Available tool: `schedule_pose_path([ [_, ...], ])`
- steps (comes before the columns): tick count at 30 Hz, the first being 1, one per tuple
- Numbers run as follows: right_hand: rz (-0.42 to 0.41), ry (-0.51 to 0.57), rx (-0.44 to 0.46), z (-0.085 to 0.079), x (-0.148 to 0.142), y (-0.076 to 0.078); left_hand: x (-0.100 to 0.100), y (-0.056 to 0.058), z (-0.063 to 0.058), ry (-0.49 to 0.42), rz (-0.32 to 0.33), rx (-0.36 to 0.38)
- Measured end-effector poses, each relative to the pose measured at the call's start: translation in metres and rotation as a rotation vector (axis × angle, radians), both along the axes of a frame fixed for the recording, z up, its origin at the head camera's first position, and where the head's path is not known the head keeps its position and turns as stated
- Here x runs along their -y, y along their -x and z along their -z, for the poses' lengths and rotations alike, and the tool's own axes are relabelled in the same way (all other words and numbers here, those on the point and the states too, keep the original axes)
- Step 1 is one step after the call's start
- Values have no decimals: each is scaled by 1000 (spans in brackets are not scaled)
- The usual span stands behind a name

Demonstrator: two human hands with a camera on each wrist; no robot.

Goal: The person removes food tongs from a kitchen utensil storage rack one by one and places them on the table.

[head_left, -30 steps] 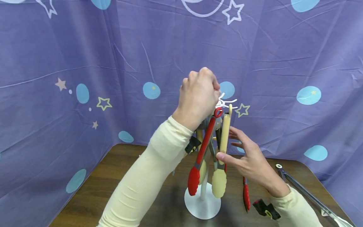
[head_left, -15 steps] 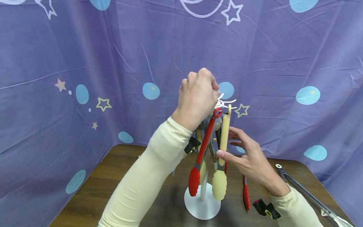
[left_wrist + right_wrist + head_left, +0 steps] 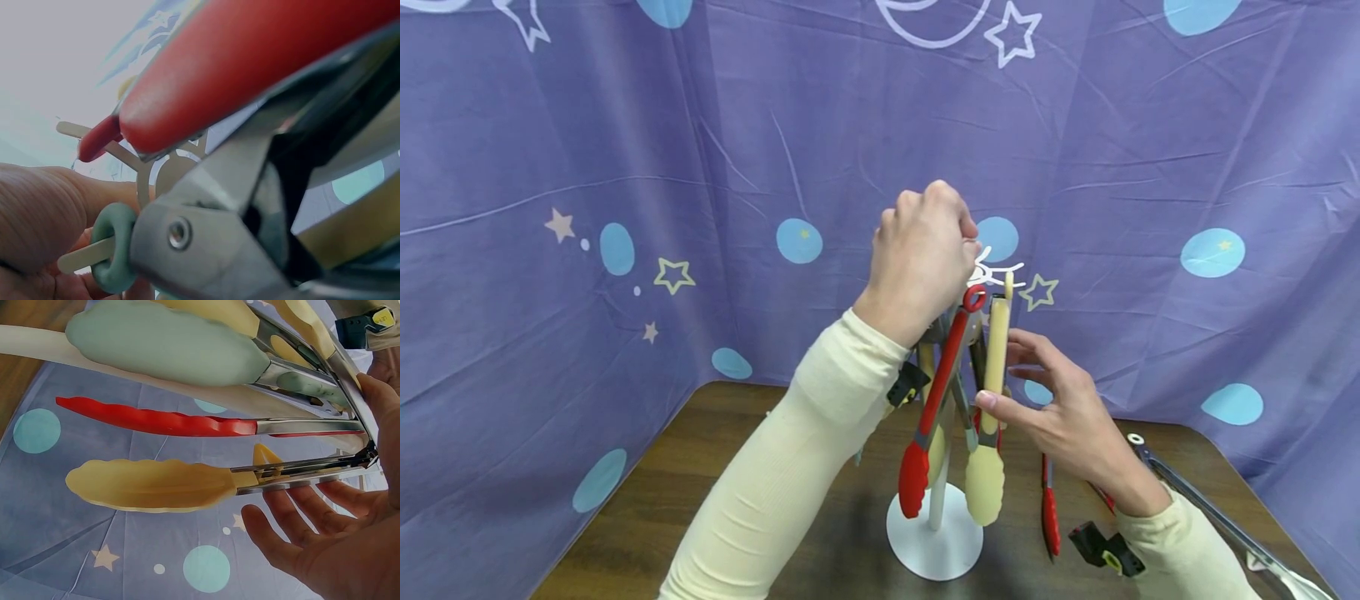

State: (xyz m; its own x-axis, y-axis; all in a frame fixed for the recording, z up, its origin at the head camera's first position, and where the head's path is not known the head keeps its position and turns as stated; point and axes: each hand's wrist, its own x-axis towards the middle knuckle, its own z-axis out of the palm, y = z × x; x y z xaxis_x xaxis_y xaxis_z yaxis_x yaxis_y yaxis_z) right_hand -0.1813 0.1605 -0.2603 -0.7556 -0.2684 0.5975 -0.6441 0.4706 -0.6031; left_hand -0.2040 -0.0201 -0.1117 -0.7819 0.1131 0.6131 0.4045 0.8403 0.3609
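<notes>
My left hand (image 3: pixel 921 254) has its fingers curled at the top of a white stand (image 3: pixel 935 554), whose thin hook arms (image 3: pixel 1000 273) stick out beside it; its fingertips are hidden in the head view. My right hand (image 3: pixel 1067 417) holds pale yellow tongs (image 3: pixel 997 350) between thumb and fingers, their two arms spread apart. Their loop top is at one of the hooks; whether it sits on it I cannot tell. Red tongs (image 3: pixel 942 379) hang by a ring next to them. In the left wrist view a green ring (image 3: pixel 112 247) is around a hook.
More tongs hang behind, including green tongs (image 3: pixel 169 347). On the wooden table (image 3: pixel 700 500) at right lie a red-ended utensil (image 3: pixel 1050 517) and a long metal utensil (image 3: pixel 1210 508). A patterned purple curtain (image 3: pixel 850 125) encloses the back and sides.
The yellow tongs and my right hand have shifted slightly up and to the right. My left hand stays almost still at the stand's top.
</notes>
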Motion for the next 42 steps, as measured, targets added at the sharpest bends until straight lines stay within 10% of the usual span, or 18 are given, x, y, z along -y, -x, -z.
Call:
schedule_pose_path([
  [42, 102, 29, 34, 2, -25, -10, -1, 1, 1, 3, -4, -10],
])
